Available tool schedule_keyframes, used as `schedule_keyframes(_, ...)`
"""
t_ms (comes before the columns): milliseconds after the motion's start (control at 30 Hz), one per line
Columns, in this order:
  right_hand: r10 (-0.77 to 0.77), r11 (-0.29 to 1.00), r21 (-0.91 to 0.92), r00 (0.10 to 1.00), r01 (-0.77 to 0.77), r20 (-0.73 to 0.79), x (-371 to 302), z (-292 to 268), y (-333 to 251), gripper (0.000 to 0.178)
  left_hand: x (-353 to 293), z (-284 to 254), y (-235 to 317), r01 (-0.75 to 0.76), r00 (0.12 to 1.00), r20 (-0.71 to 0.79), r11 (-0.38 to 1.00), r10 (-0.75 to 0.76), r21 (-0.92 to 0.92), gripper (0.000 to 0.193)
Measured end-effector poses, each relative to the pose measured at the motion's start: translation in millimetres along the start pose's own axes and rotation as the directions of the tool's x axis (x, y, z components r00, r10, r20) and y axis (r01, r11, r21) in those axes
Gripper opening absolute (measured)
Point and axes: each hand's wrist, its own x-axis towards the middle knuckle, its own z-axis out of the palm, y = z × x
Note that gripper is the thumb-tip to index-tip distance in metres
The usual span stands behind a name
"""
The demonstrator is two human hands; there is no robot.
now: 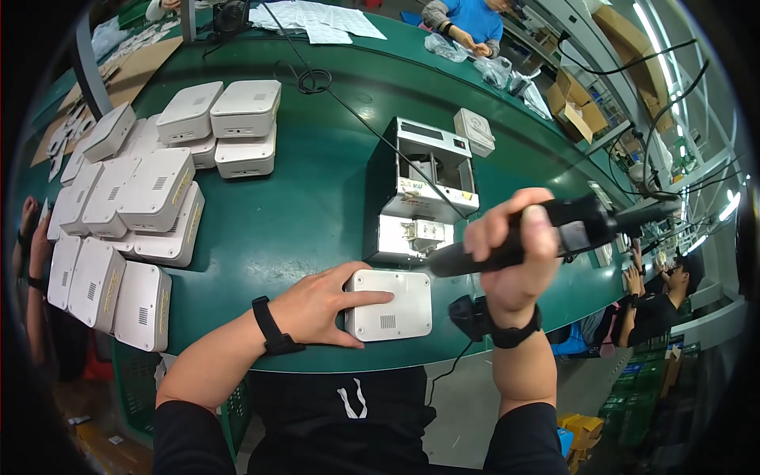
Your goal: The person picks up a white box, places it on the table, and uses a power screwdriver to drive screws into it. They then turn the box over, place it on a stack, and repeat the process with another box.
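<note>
A white plastic device housing (412,305) lies flat near the table's front edge, its vented face and corner holes upward. My left hand (321,305) grips its left side, with the index finger stretched across the top and the thumb at the near edge. My right hand (518,245) is closed round a black electric screwdriver (566,222), raised to the right of the housing and held nearly level. The screwdriver's left end is blurred and hovers beyond the housing's far right corner, apart from it. Behind stands a black-and-white screw feeder (431,178).
Several similar white housings (150,190) are stacked at the left of the green table (309,214). One small white box (475,131) stands behind the feeder. A black cable (356,115) crosses above the table. Across it works a person in blue (471,24); another person (669,293) is at right.
</note>
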Motion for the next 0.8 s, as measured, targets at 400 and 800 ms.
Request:
schedule_keyframes(400, -0.014, 0.995, -0.097, 1.0, 0.013, -0.014, 16, -1, -7, 0.022, 1, 2, -2, -0.01, 1.0, 0.01, 1.0, 0.01, -0.002, 0.075)
schedule_keyframes(800, 0.041, 0.99, 0.118, 0.965, -0.074, 0.26, -6, 47, 0, 0.031, -1, 3, -4, 0.01, 1.0, 0.029, 0.999, -0.009, -0.046, 0.076)
